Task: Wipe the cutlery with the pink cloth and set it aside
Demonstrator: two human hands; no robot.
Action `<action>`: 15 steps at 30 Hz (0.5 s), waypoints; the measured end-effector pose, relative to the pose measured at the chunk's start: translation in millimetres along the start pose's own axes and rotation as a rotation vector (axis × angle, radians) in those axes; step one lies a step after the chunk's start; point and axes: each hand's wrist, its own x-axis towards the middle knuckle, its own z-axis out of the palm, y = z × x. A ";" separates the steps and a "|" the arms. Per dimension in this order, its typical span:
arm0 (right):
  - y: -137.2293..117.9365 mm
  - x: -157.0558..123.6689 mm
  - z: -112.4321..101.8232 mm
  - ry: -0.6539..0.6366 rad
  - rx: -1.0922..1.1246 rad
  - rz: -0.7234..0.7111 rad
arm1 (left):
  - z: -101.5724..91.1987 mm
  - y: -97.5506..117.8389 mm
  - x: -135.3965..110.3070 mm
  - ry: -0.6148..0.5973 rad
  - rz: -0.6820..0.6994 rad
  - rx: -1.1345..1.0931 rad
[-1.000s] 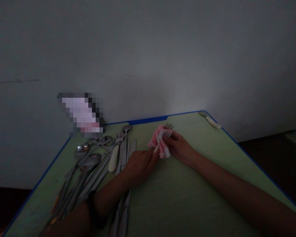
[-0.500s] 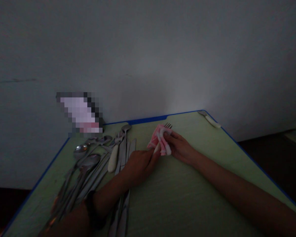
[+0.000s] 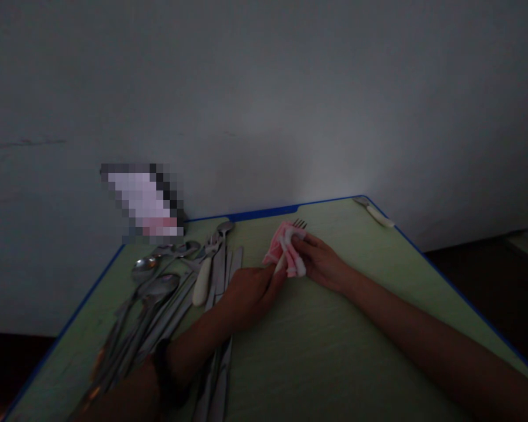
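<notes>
A fork (image 3: 300,224), tines poking from a pink-and-white cloth (image 3: 275,249), is over the table (image 3: 334,340); the left hand (image 3: 253,293) is closed round its handle, the right hand (image 3: 321,262) pinches the cloth. Spoons (image 3: 162,285) and knives (image 3: 220,384) lie left, a white-handled utensil (image 3: 379,216) far right.

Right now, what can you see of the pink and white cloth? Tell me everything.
The pink and white cloth looks like soft fabric, crumpled into folds. It is bunched against a fork, whose tines show beyond its far edge and whose pale handle shows on the near side. The right hand pinches it; the left hand grips the fork's handle. Whether it touches the table, I cannot tell.
</notes>
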 end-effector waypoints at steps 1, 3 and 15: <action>0.0 -0.1 0.0 0.000 -0.001 0.002 | 0.1 -0.3 0.1 -0.006 -0.001 0.002; -0.1 -0.2 -0.2 -0.001 -0.001 0.005 | 0.1 -0.4 0.1 -0.011 -0.006 0.004; 1.0 0.5 -0.3 -0.019 0.020 -0.007 | -1.2 1.5 0.4 -0.015 -0.018 -0.007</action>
